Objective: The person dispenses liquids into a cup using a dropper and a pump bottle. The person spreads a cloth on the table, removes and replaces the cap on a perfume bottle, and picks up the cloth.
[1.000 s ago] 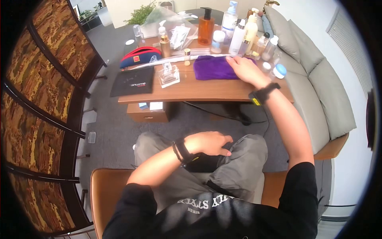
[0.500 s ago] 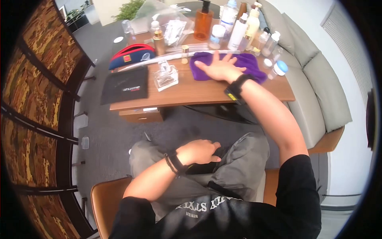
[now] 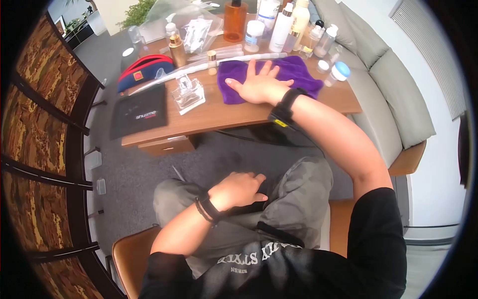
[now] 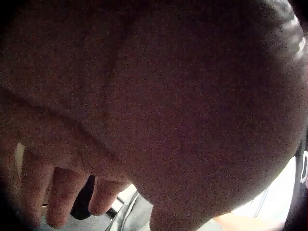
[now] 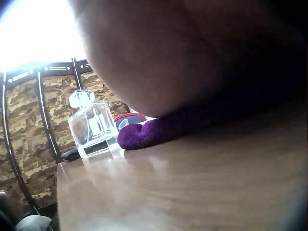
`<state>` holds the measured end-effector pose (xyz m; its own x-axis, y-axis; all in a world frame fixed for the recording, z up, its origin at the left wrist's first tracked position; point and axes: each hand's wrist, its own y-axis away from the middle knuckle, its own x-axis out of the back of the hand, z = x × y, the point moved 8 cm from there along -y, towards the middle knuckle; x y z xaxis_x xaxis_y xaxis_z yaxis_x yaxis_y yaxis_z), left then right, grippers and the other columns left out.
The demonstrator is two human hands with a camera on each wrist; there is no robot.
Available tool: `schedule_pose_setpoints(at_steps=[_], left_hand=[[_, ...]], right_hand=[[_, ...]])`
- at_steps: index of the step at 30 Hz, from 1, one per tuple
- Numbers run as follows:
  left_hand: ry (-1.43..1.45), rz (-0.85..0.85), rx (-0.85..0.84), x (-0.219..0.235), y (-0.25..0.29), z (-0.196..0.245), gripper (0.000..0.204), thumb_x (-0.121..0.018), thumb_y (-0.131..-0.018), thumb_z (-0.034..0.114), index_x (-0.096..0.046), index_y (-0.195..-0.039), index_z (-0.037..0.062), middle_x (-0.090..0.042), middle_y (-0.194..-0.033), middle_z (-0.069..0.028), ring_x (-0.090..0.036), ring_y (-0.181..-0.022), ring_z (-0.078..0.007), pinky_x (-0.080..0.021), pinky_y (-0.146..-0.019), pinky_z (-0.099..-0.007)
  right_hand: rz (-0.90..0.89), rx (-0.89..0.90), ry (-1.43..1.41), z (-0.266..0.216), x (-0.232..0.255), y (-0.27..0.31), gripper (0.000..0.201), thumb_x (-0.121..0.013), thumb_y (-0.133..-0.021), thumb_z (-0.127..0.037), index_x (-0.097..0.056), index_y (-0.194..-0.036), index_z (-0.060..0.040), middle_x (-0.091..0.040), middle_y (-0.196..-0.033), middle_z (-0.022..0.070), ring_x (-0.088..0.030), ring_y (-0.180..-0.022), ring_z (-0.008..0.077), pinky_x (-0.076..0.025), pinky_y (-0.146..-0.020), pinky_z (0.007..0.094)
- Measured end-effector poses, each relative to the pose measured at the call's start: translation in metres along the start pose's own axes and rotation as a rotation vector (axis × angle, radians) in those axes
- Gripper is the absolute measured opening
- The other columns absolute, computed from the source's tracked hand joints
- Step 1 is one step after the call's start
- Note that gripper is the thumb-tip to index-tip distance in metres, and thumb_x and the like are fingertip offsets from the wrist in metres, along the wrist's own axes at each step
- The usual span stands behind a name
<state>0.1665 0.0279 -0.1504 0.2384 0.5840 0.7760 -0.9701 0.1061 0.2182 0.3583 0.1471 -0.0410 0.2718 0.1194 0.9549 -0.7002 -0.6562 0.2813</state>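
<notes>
A purple cloth (image 3: 303,74) lies folded on the wooden table (image 3: 209,114). My right hand (image 3: 261,85) rests palm down on it with the fingers spread. In the right wrist view the palm (image 5: 159,57) presses close over the cloth's rounded edge (image 5: 139,136). Left of the cloth stands a clear glass perfume bottle (image 3: 188,94), also seen in the right wrist view. My left hand (image 3: 238,189) hovers over the lap, its fingers loose and holding nothing; the left wrist view shows mostly its dark palm (image 4: 168,106).
Pump bottles and jars crowd the back, among them an amber bottle (image 3: 234,22) and a white bottle (image 3: 281,32). A blue-capped jar (image 3: 338,73) stands at right. On the left lie a black pouch (image 3: 142,112) and a red-and-blue case (image 3: 144,74). A grey sofa (image 3: 378,94) is beyond.
My right hand has slid from the cloth's right part to its left-middle, fingers now spread. The cloth is more spread out and wrinkled. The left hand stays over the lap; the head view has shifted.
</notes>
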Motion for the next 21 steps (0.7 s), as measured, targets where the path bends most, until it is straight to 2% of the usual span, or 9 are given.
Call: schedule_pose_setpoints(at_steps=[6,9,10,11,13,14,17,19,21], left_hand=[[-0.043,0.005,-0.047,-0.001,0.0,0.01,0.067,-0.066,-0.096,0.05,-0.055,-0.142,0.0015,-0.069,-0.12,-0.0261,-0.067,-0.11,-0.0449,-0.054,-0.096,-0.0495],[-0.031,-0.049,-0.004,-0.002,0.0,0.01,0.068,-0.066,-0.097,0.05,-0.054,-0.143,0.0017,-0.069,-0.121,-0.0273,-0.067,-0.111,-0.046,-0.054,-0.096,-0.05],[-0.025,-0.038,-0.006,-0.002,0.0,0.009,0.068,-0.066,-0.097,0.05,-0.053,-0.143,0.0017,-0.068,-0.121,-0.0276,-0.067,-0.11,-0.0465,-0.054,-0.096,-0.0505],[-0.02,-0.024,-0.008,-0.002,0.0,0.008,0.068,-0.066,-0.097,0.051,-0.053,-0.143,0.0017,-0.068,-0.122,-0.0279,-0.067,-0.11,-0.047,-0.054,-0.096,-0.0509],[-0.027,-0.016,-0.007,-0.002,0.002,0.008,0.068,-0.065,-0.097,0.051,-0.053,-0.142,0.0014,-0.068,-0.122,-0.0278,-0.067,-0.11,-0.047,-0.055,-0.095,-0.0508],[-0.025,-0.008,-0.006,-0.002,0.003,0.007,0.068,-0.065,-0.097,0.051,-0.054,-0.142,0.0011,-0.068,-0.122,-0.0278,-0.067,-0.11,-0.0469,-0.055,-0.095,-0.0508],[-0.015,0.023,-0.025,-0.005,0.005,0.004,0.067,-0.065,-0.097,0.051,-0.055,-0.14,0.0001,-0.069,-0.12,-0.027,-0.068,-0.108,-0.0462,-0.056,-0.093,-0.0503],[-0.023,0.034,-0.025,-0.005,0.007,0.001,0.067,-0.066,-0.097,0.051,-0.055,-0.139,-0.0003,-0.069,-0.119,-0.0264,-0.068,-0.108,-0.0459,-0.056,-0.093,-0.0499],[-0.028,0.045,-0.029,-0.003,0.006,0.001,0.067,-0.066,-0.097,0.05,-0.056,-0.138,-0.0007,-0.069,-0.117,-0.0259,-0.068,-0.107,-0.0455,-0.056,-0.092,-0.0496]], right_hand=[[-0.019,0.013,-0.007,-0.005,0.001,0.027,0.1,-0.03,-0.099,-0.078,-0.002,-0.168,-0.0092,0.003,-0.172,0.0276,0.0,-0.158,0.0491,-0.009,-0.112,0.0842],[-0.011,0.032,-0.007,-0.01,-0.001,0.034,0.099,-0.032,-0.101,-0.075,-0.002,-0.167,-0.0082,0.0,-0.172,0.0281,-0.003,-0.158,0.05,-0.013,-0.11,0.0853],[0.016,0.064,0.005,-0.011,0.001,0.038,0.099,-0.036,-0.101,-0.073,-0.007,-0.167,-0.0047,-0.006,-0.171,0.0294,-0.008,-0.157,0.0509,-0.022,-0.114,0.0786],[0.023,0.065,-0.002,-0.008,0.003,0.041,0.099,-0.036,-0.101,-0.073,-0.007,-0.167,-0.0047,-0.006,-0.171,0.0294,-0.008,-0.157,0.0509,-0.022,-0.114,0.0786],[0.251,0.233,-0.004,-0.009,0.024,0.051,0.098,-0.041,-0.101,-0.07,-0.014,-0.165,-0.0007,-0.014,-0.169,0.0306,-0.015,-0.156,0.0512,-0.031,-0.117,0.0679],[0.38,0.254,0.069,-0.005,0.037,0.06,0.095,-0.045,-0.101,-0.067,-0.022,-0.162,0.0027,-0.021,-0.167,0.0314,-0.022,-0.154,0.0509,-0.037,-0.118,0.0589],[0.271,0.16,0.021,0.034,0.038,0.046,0.095,-0.049,-0.099,-0.068,-0.025,-0.161,0.0005,-0.02,-0.167,0.0307,-0.018,-0.155,0.0506,-0.031,-0.117,0.0693],[0.189,0.132,0.009,0.062,0.022,0.035,0.098,-0.046,-0.099,-0.07,-0.019,-0.164,-0.0026,-0.014,-0.169,0.0322,-0.012,-0.156,0.0515,-0.021,-0.115,0.0779],[0.062,0.095,-0.031,0.083,0.002,0.031,0.098,-0.039,-0.098,-0.076,-0.016,-0.167,-0.009,-0.01,-0.17,0.0315,-0.006,-0.157,0.0519,-0.011,-0.117,0.0783]])
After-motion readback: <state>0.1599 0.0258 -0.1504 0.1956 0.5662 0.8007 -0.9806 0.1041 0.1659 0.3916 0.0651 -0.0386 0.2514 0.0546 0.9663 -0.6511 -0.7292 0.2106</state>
